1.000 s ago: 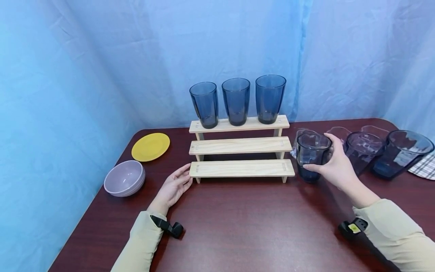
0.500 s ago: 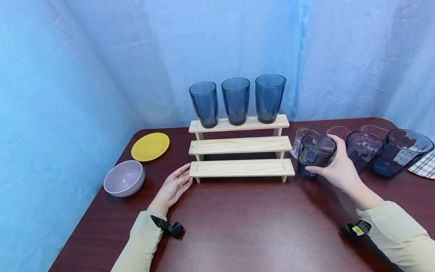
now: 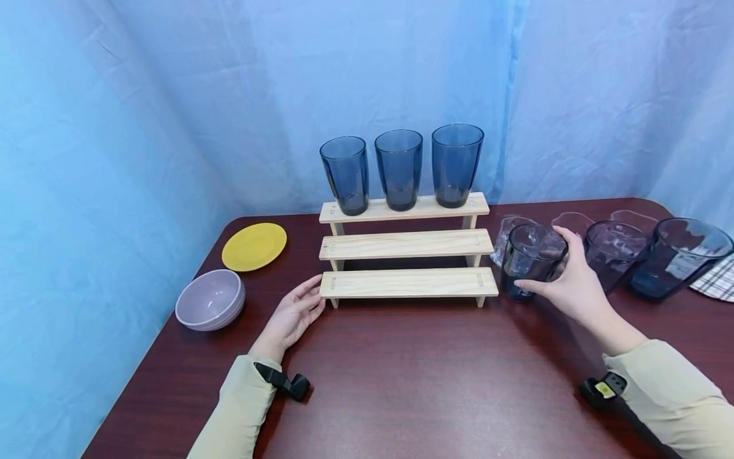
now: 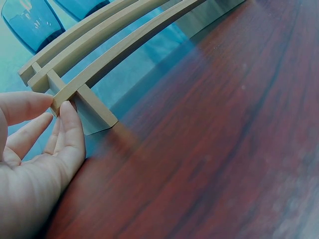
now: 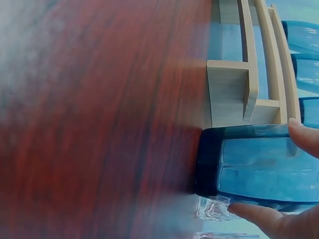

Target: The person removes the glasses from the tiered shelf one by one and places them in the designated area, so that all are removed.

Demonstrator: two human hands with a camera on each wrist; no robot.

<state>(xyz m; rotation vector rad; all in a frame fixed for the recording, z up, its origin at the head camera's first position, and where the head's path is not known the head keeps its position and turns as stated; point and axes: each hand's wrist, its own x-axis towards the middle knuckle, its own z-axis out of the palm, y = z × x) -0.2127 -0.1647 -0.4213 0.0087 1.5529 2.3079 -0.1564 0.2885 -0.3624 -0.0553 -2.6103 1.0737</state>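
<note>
My left hand (image 3: 290, 319) pinches the left end of the lowest board of a three-tier wooden display rack (image 3: 408, 282). In the left wrist view, the thumb and fingers (image 4: 73, 127) meet around that board's corner. My right hand (image 3: 576, 287) grips a blue-tinted drinking glass (image 3: 524, 264) just right of the rack, thumb on its near side and fingers behind the rim. The glass stands mouth up, its rim leaning slightly right in the head view; its base (image 5: 208, 162) is close to the tabletop. Three matching glasses (image 3: 398, 172) stand in a row on the top tier.
Two more dark glasses (image 3: 616, 245) (image 3: 659, 271) stand right of my right hand, with clear glassware (image 3: 504, 239) behind. A checked cloth (image 3: 717, 284) lies at the far right. A yellow plate (image 3: 255, 247) and a lilac bowl (image 3: 210, 301) sit at the left.
My right hand has shifted slightly right and back with the glass, whose rim now leans further right. The left hand keeps its place on the rack.
</note>
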